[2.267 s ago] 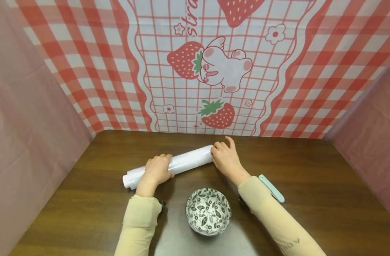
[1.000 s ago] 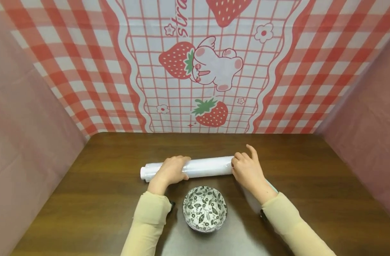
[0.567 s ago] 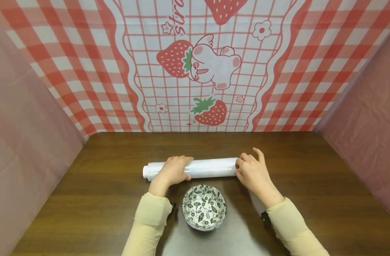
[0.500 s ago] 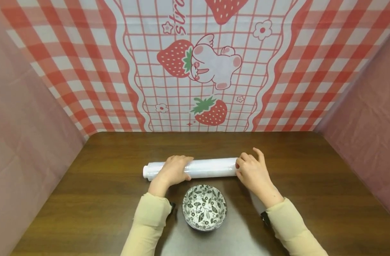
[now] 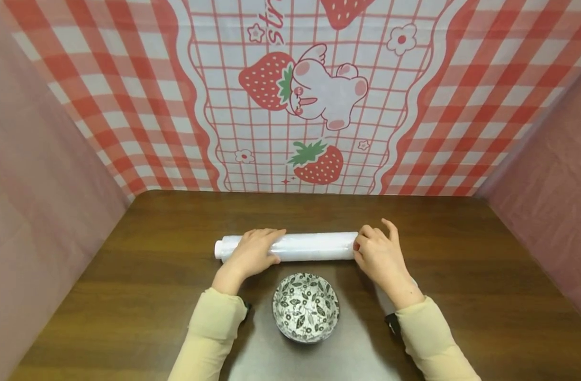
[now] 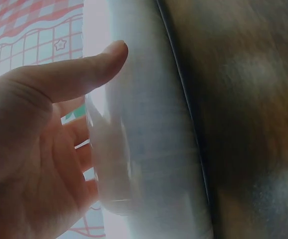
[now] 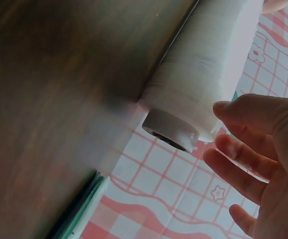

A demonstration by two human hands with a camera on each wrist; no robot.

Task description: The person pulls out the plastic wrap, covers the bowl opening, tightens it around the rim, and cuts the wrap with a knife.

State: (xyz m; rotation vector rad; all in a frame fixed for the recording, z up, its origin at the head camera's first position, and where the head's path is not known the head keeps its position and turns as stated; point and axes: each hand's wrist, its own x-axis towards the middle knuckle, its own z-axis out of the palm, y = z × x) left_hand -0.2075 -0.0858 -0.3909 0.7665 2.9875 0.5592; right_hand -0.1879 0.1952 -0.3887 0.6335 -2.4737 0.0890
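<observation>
A roll of cling film (image 5: 316,246) lies crosswise on the brown table behind a bowl, its white core showing at the left end. My left hand (image 5: 254,254) grips it near that end, thumb on the near side and fingers over the top and behind. At the other end, my right hand (image 5: 380,259) pinches the film's edge between thumb and index finger, its little finger raised. In the right wrist view, the thumb (image 7: 233,108) touches the roll's rim beside the hollow core. The bowl (image 5: 306,307), patterned with dark leaves, stands upright between the forearms.
A mint-green, slim tool (image 7: 81,209) lies on the table, mostly hidden beneath the right forearm in the head view. The strawberry-print cloth (image 5: 300,100) hangs behind the table (image 5: 128,286), and pink cloth (image 5: 43,174) covers the sides.
Over the earlier frames, both hands moved right with the roll, turning it from slanted to nearly level. The right arm moved over the mint-green tool. During the last half second, the hands barely changed.
</observation>
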